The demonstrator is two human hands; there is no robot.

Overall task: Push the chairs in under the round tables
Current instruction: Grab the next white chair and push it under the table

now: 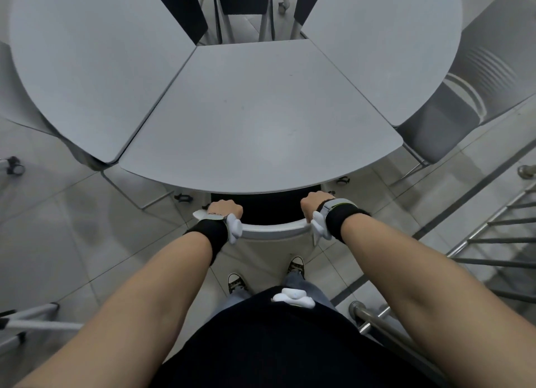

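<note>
Two hands: left (224, 207), right (314, 203) | clasp chair back (275, 229) | seat hidden under table (261, 121)

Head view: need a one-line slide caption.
Both hands, left and right, grip the backrest of a chair whose seat is already tucked under the grey round table.

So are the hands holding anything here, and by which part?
Yes: both hands, left and right, grip the top edge of the chair backrest, one near each end.
</note>
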